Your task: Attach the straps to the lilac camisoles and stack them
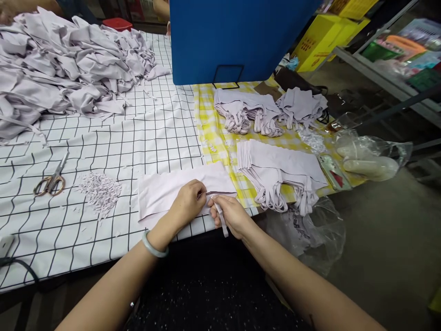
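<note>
A pale lilac fabric piece (pixel 168 184) lies flat at the table's front edge. My left hand (pixel 189 201) rests over its front part, fingers pinched on the fabric's edge near a fold. Close beside it, my right hand (pixel 229 214) has its thumb and fingers closed on a narrow fabric strap (pixel 221 219), whose loop hangs down past the fingers. The two hands nearly touch. What lies between the fingertips is too small to make out.
Scissors (pixel 53 179) and small fabric scraps (pixel 100 192) lie left. A big fabric heap (pixel 72 64) fills the back left. Stacked strapped pieces (pixel 285 161) sit right, more stacks (pixel 246 103) behind. A blue board (pixel 237 41) stands at the back; plastic bags (pixel 372 156) lie far right.
</note>
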`<move>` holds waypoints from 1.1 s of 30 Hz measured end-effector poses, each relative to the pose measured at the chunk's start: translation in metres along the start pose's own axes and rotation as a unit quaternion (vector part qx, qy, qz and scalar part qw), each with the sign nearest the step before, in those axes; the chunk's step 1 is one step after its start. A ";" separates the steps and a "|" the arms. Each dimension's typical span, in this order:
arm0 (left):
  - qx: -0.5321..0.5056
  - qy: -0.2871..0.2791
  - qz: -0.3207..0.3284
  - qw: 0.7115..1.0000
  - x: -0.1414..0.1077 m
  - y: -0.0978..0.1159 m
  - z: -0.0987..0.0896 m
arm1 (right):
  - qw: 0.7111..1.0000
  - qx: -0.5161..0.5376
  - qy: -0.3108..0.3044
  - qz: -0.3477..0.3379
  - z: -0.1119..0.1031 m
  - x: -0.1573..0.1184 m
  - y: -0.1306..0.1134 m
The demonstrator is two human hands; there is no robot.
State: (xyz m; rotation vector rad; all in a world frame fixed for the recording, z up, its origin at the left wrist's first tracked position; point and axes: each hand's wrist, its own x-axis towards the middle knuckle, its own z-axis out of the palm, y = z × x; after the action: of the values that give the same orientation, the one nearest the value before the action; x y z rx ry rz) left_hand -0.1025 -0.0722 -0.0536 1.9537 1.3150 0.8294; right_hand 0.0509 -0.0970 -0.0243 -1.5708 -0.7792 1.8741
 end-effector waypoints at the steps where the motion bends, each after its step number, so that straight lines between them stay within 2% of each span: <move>1: -0.011 -0.002 -0.011 1.000 0.001 0.001 -0.002 | 1.000 0.008 0.005 -0.002 0.002 0.002 -0.001; 10: -0.036 -0.008 -0.033 0.999 0.001 0.003 -0.002 | 0.999 -0.008 0.028 -0.034 0.004 0.011 -0.005; 16: -0.042 -0.011 -0.042 0.998 0.001 0.004 -0.003 | 0.998 -0.036 0.013 -0.042 0.009 0.012 -0.001; 19: -0.053 -0.010 -0.054 0.997 0.001 0.005 -0.004 | 0.997 -0.040 0.032 -0.050 0.010 0.011 0.000; 33: -0.047 0.009 -0.040 0.998 0.000 0.006 -0.001 | 0.994 -0.061 0.073 -0.062 0.013 0.011 0.002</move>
State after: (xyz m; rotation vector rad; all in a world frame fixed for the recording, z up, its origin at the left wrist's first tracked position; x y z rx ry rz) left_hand -0.0999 -0.0739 -0.0482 1.8122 1.3321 0.8559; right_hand 0.0364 -0.0906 -0.0311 -1.6724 -0.9178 1.6301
